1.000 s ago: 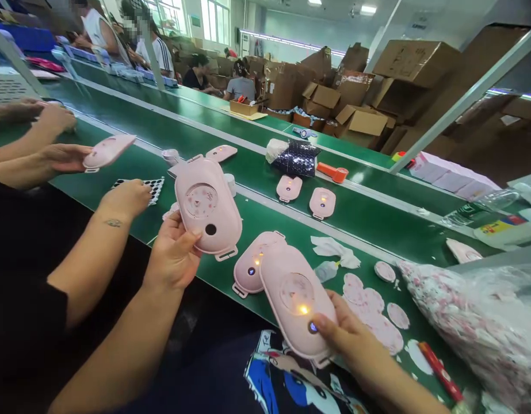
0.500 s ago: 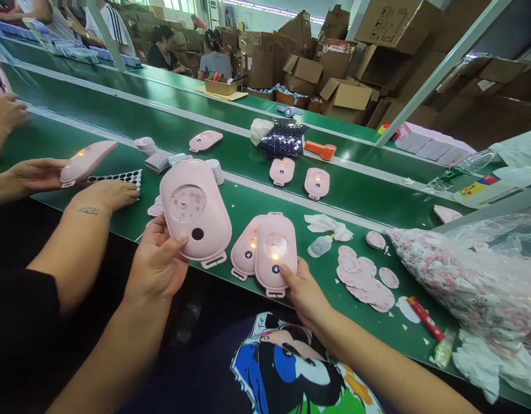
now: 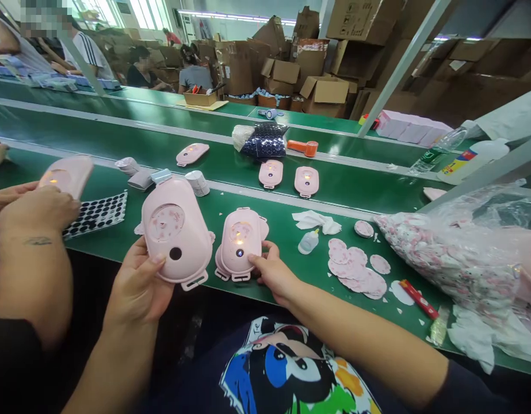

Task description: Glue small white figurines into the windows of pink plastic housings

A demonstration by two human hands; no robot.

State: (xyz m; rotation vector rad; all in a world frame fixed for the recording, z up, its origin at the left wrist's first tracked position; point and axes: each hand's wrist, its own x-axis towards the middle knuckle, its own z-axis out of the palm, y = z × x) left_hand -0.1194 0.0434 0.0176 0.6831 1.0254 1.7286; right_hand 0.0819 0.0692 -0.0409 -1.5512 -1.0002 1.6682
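Raised above the bench edge, my left hand [image 3: 140,282] grips an oval pink plastic device [image 3: 174,230] with strap slots, a round patterned inset and a black dot; it shows no light. My right hand [image 3: 274,270] pinches the lower right side of a second pink device [image 3: 243,236], thumb on its face near a lit round display. Orange light glows in that one's inset. At least one more pink device lies beneath it, mostly covered. Thin pink patterned discs [image 3: 355,267] lie in a loose pile to the right of my right hand.
A co-worker's hands [image 3: 41,213] at left hold a lit pink device [image 3: 69,175] over a sheet of black dots [image 3: 99,215]. Lit devices [image 3: 307,181] sit farther back. A small bottle [image 3: 308,242], red tube [image 3: 418,299] and plastic bag of patterned pieces [image 3: 459,253] occupy the right.
My right hand has brought its lit device squarely over the one beside it, now mostly covered. The co-worker's hand has left the dot sheet for their device. The view has shifted.
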